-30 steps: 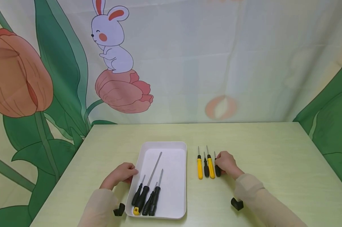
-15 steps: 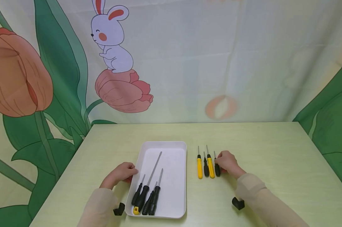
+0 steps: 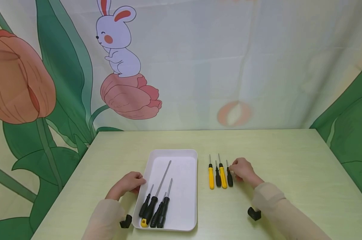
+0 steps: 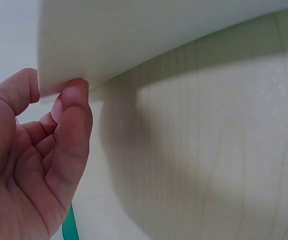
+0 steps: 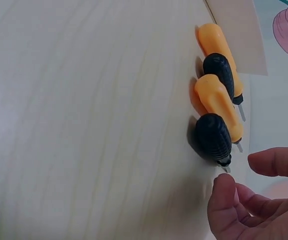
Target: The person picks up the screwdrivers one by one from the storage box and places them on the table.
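My left hand [image 3: 128,185] pinches the left rim of a white rectangular tray [image 3: 185,190]. In the left wrist view, thumb and fingertips hold either side of the tray's edge [image 4: 134,40]. Several black-handled screwdrivers, one a long screwdriver [image 3: 152,206] with a yellow handle end, lie in the tray's lower left. Right of the tray, a row of screwdrivers lies on the table: a yellow one [image 3: 211,176], a black one [image 3: 218,176], another yellow one [image 3: 223,175] and another black one [image 3: 230,177]. My right hand [image 3: 244,170] is beside that last one, thumb and fingers apart, holding nothing.
The pale wooden table [image 3: 289,166] reaches back to a printed curtain [image 3: 184,66] with a rabbit and tulips. Black wrist pieces hang under both sleeves, one by the tray's lower left corner [image 3: 126,221].
My right hand has drawn slightly to the right, away from the rightmost black screwdriver, which now shows more of its handle. My left hand and the tray stay put.
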Motion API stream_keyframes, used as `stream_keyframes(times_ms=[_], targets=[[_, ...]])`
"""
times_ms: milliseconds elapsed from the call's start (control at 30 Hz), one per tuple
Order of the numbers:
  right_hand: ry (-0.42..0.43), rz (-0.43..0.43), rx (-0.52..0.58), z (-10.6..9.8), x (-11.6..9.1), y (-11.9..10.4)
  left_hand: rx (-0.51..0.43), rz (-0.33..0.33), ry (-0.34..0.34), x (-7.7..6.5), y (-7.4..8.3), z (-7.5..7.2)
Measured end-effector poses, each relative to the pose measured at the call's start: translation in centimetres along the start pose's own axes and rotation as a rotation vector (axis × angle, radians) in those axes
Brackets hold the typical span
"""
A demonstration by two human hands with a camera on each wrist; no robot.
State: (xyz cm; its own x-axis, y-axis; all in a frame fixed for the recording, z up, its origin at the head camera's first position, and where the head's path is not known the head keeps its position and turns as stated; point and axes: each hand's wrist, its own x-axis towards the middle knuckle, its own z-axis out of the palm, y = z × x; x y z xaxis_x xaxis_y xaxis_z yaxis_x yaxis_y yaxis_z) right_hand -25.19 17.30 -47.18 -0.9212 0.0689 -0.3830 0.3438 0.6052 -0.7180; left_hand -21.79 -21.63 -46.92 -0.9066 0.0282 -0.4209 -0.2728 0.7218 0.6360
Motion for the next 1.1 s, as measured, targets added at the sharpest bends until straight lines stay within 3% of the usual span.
stream_keyframes(times_ms=[700, 1100], targets=[[-0.005, -0.006, 0.055, 0.4, -0.3, -0.3, 0.008, 0.011, 0.005, -0.2, -0.2, 0.0], [-0.035, -0.035, 0.084, 1.1, -1.7, -1.6, 0.019, 0.007, 0.005, -0.2, -0.1, -0.1]])
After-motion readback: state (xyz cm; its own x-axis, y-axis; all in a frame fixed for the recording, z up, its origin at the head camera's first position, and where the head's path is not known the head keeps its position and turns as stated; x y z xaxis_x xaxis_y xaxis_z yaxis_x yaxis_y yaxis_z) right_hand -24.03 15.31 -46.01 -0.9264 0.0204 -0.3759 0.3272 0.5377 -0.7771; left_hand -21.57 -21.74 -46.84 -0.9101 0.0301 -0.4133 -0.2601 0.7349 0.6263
